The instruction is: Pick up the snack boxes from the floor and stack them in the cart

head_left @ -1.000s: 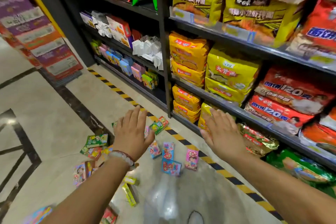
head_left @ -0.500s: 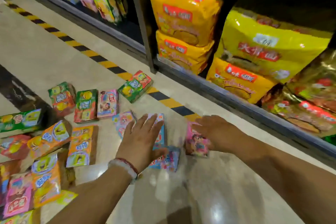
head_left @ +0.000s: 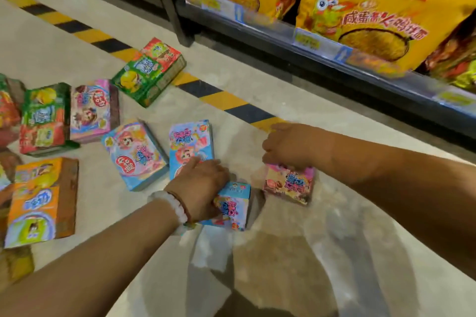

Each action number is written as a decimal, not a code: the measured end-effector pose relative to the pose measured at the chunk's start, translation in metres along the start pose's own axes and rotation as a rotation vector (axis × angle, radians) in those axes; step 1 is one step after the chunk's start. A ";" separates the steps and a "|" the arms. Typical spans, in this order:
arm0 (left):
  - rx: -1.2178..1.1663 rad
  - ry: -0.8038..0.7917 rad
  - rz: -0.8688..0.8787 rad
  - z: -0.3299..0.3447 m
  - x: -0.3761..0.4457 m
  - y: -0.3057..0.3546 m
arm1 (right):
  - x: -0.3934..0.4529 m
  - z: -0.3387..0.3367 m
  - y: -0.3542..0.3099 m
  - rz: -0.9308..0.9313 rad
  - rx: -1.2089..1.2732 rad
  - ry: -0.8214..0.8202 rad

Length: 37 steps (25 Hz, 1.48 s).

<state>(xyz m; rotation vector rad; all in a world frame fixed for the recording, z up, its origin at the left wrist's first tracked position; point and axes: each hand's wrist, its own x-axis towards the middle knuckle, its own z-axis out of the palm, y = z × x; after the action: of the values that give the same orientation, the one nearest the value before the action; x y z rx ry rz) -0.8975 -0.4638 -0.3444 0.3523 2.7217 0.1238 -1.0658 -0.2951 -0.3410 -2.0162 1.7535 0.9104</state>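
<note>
The person's left hand lies across two blue snack boxes on the floor, fingers curled over the near blue box with the far blue box just past it at twelve o'clock. At three o'clock of that, the right hand pinches the top edge of a pink box, fingers bent down onto it. More boxes lie scattered toward nine o'clock, among them a green-and-red box and an orange box, while yellow noodle bags fill the shelf at one o'clock.
</note>
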 end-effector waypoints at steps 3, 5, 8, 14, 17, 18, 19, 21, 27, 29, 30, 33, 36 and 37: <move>-0.161 -0.034 -0.158 -0.008 0.008 -0.003 | -0.012 0.009 0.010 0.131 0.238 -0.126; -0.231 -0.093 -0.248 -0.011 0.010 -0.005 | -0.017 0.010 0.013 0.146 0.283 -0.162; -0.488 -0.029 -0.361 -0.012 0.006 0.004 | -0.036 0.019 0.004 0.223 0.446 -0.128; -1.190 0.243 -0.780 -0.070 -0.056 0.046 | -0.100 -0.029 -0.029 0.663 1.226 0.314; -1.443 0.349 -0.867 -0.138 -0.103 0.064 | -0.155 -0.098 -0.058 0.941 1.720 0.497; -1.532 0.384 -0.868 -0.166 -0.119 0.069 | -0.179 -0.127 -0.064 0.974 1.904 0.551; -1.614 0.408 -0.876 -0.194 -0.132 0.075 | -0.202 -0.151 -0.067 1.001 2.024 0.589; -1.734 0.430 -0.894 -0.258 -0.157 0.088 | -0.257 -0.206 -0.063 1.053 2.133 0.640; -1.792 0.455 -0.793 -0.461 -0.243 0.135 | -0.424 -0.380 -0.034 1.001 2.184 0.791; -1.804 0.476 -0.777 -0.511 -0.269 0.151 | -0.468 -0.427 -0.029 0.960 2.157 0.837; -1.805 0.502 -0.774 -0.530 -0.280 0.159 | -0.487 -0.445 -0.030 0.979 2.172 0.848; -1.822 0.537 -0.725 -0.581 -0.316 0.182 | -0.533 -0.488 -0.046 1.079 2.224 0.912; -1.807 0.511 -0.690 -0.613 -0.355 0.187 | -0.565 -0.518 -0.075 1.080 2.271 0.985; -1.801 0.489 -0.675 -0.620 -0.368 0.184 | -0.573 -0.528 -0.086 1.094 2.282 1.017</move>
<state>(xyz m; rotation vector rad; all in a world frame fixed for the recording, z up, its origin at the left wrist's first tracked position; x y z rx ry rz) -0.7708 -0.4048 0.3862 -1.1395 1.7861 2.2798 -0.8738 -0.1651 0.4076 0.2968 1.9528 -1.7104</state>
